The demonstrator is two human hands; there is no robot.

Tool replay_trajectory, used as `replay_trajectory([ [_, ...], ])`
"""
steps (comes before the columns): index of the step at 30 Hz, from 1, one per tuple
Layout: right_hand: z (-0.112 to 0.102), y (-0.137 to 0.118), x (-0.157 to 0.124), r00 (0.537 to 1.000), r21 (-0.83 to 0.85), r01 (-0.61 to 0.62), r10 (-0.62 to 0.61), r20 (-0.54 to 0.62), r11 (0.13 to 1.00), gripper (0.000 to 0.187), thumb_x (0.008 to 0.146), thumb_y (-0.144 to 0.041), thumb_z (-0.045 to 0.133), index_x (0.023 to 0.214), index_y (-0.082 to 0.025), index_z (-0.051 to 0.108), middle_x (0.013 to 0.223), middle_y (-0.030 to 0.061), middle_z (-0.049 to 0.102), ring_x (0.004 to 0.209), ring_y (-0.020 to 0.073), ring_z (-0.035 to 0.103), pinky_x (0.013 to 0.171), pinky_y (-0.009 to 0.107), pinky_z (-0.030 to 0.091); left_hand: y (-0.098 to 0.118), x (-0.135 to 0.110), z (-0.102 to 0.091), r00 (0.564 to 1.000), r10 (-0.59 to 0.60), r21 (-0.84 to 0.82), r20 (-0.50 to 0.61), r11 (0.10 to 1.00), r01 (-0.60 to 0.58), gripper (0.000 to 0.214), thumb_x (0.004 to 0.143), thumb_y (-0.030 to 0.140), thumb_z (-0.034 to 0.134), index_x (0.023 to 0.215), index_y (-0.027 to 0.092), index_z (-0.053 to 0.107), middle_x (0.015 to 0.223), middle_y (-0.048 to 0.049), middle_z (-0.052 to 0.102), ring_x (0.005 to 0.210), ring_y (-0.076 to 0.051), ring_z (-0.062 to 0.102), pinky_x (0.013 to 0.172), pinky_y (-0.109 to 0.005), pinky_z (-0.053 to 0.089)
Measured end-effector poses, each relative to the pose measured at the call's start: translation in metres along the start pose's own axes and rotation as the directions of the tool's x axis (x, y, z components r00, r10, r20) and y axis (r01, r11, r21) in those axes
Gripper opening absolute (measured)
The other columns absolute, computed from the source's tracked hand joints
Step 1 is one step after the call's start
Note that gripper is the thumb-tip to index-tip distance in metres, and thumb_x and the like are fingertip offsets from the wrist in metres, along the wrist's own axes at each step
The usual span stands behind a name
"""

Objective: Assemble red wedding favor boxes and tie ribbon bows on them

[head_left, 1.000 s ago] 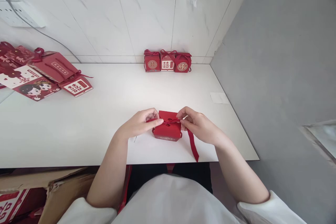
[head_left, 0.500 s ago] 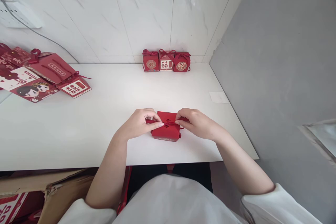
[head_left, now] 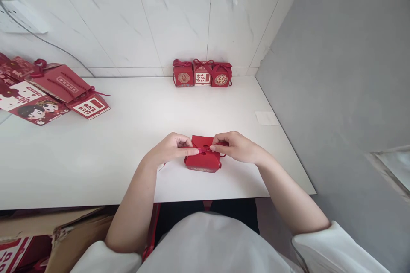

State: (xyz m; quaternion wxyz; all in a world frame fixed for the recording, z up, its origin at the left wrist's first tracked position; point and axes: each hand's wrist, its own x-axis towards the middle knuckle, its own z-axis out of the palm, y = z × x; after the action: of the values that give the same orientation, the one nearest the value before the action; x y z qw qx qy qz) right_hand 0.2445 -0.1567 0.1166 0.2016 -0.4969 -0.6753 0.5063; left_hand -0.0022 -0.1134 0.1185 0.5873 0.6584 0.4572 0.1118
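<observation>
A marbled tile wall (head_left: 179,13) rises behind the white table (head_left: 96,158), and a grey wall (head_left: 352,72) runs along the table's right side. Three ribbon-tied wedding favour boxes (head_left: 202,77) stand in a row by the table's back edge, while a red gift bag (head_left: 65,82) with rope trim rests among other red packaging towards the table's left end. The red paperboard favour box (head_left: 202,163) we are handling sits near the table's front edge, its flaps folded over the top and a dark red ribbon (head_left: 205,150) knotted across them. We judge it light and fairly stiff but easily creased, so its lower sides seem the sound place to steady it; the ribbon should be soft, perhaps slippery, and best pinched close to the knot. Our left hand (head_left: 168,149) and right hand (head_left: 239,147) each have thumb and forefinger nipped together on the ribbon, one towards the table's left end, the other towards its right, remaining fingers curled loosely. Both wrists bend inward, forearms splayed across the table's front edge.
</observation>
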Motion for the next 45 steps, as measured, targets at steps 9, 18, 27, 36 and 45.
replay_trajectory([
  [9, 0.001, 0.006, -0.007, 0.952, -0.096, 0.256, -0.268, -0.15, 0.962, 0.011, 0.092, -0.027, 0.057, 0.088, -0.023, 0.067, 0.096, 0.0028, 0.067, 0.075, 0.0133, 0.058, 0.07, 0.028, 0.047, -0.008, -0.003, -0.006, 1.0, 0.008, 0.051, 0.008, 0.999, -0.009, 0.042, 0.086, 0.049, 0.063, 0.06, 0.016, 0.064, 0.064, -0.0026, 0.06, 0.059, -0.011, 0.052, 0.055, -0.023, 0.04],
  [18, 0.0, 0.0, -0.009, 0.998, 0.086, 0.02, -0.014, -0.063, 0.996, 0.028, 0.094, -0.049, 0.051, 0.084, -0.023, 0.053, 0.073, -0.0011, 0.062, 0.067, 0.014, 0.056, 0.065, 0.029, 0.044, -0.005, -0.006, -0.003, 0.997, 0.037, 0.01, 0.071, 0.999, -0.037, 0.03, 0.087, 0.046, 0.062, 0.078, 0.017, 0.063, 0.069, -0.0008, 0.058, 0.06, -0.011, 0.053, 0.057, -0.024, 0.042],
  [27, -0.007, -0.004, -0.003, 0.987, 0.022, -0.129, 0.126, 0.095, 0.991, 0.013, 0.077, -0.027, 0.068, 0.088, -0.022, 0.067, 0.082, 0.0024, 0.07, 0.07, 0.0149, 0.059, 0.056, 0.027, 0.043, -0.001, -0.004, -0.003, 0.996, 0.083, 0.101, 0.044, 0.991, -0.088, 0.029, 0.087, 0.042, 0.059, 0.072, 0.018, 0.061, 0.07, 0.0001, 0.054, 0.062, -0.011, 0.046, 0.057, -0.025, 0.037],
  [36, -0.015, 0.001, 0.002, 0.987, 0.056, -0.068, 0.059, 0.15, 0.996, 0.034, 0.089, -0.05, 0.056, 0.073, -0.02, 0.055, 0.068, -0.0036, 0.05, 0.059, 0.0103, 0.039, 0.056, 0.026, 0.031, -0.013, 0.001, -0.001, 0.993, 0.086, 0.07, 0.083, 0.993, -0.091, 0.04, 0.087, 0.049, 0.06, 0.064, 0.017, 0.053, 0.065, 0.0011, 0.045, 0.061, -0.011, 0.04, 0.058, -0.026, 0.034],
  [45, -0.021, 0.01, 0.002, 0.984, 0.032, 0.074, -0.079, 0.158, 0.997, 0.034, 0.094, -0.051, 0.05, 0.079, -0.021, 0.056, 0.079, 0.0, 0.059, 0.072, 0.0142, 0.05, 0.067, 0.028, 0.038, -0.024, 0.008, -0.002, 0.983, 0.181, -0.062, 0.008, 0.982, -0.18, 0.046, 0.086, 0.047, 0.062, 0.058, 0.017, 0.041, 0.063, 0.0028, 0.036, 0.06, -0.01, 0.035, 0.059, -0.026, 0.031],
])
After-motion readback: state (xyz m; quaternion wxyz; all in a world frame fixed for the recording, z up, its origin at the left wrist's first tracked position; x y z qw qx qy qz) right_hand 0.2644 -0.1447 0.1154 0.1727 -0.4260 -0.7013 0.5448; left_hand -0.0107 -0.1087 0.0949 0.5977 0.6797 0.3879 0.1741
